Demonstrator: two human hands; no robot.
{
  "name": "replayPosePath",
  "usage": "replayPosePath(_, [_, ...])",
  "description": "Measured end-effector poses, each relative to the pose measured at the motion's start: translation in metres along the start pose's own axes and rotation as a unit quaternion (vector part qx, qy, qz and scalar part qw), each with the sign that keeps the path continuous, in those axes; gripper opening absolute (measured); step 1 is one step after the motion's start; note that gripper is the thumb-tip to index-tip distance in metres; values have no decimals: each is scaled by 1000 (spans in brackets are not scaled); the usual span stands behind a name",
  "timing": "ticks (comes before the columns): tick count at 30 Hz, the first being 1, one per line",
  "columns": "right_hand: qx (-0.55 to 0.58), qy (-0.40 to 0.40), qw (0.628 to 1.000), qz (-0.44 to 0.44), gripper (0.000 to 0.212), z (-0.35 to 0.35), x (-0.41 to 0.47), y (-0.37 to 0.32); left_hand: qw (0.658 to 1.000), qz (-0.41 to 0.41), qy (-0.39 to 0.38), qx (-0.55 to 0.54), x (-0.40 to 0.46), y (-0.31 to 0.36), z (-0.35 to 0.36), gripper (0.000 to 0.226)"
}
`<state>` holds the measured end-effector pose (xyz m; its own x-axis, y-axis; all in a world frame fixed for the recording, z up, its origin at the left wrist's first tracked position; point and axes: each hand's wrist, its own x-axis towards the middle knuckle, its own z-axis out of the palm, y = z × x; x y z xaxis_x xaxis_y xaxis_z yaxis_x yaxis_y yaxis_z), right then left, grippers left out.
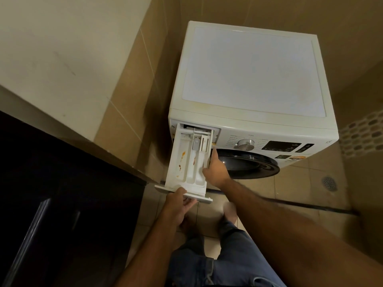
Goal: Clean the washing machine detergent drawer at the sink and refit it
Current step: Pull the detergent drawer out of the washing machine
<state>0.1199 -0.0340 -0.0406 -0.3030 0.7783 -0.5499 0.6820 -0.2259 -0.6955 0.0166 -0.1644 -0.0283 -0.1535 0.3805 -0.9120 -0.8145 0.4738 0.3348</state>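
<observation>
Flanking drawer: dark cabinet, machine door.

White washing machine fills upper centre-right of frame, seen from above. Detergent drawer pulled far out of its slot at machine's front left corner, back end still inside; orange-brown stains in its left compartment. Left hand grips drawer's front panel at lower centre, fingers curled under the edge. Right hand against drawer's right side wall, index finger pointing up toward the slot. Silver dial and dark display on control panel, dark round door below. Floor drain at right. Jeans bottom centre; dark cabinet lower left.
</observation>
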Motion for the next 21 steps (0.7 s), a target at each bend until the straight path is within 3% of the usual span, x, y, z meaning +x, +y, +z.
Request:
replayPosePath(5, [13,-8,1000,7,57,4,-11,6,1000,-2,1,9,-13,-4,-7,31])
replayPosePath(12, [45,4,999,-16,58,6,-30,3,999,0,28,20,-23,-6,-18,34])
replayPosePath(21, [145,78,985,-48,53,-34,-35,-35,988,120,13,99,-40,32,15,32])
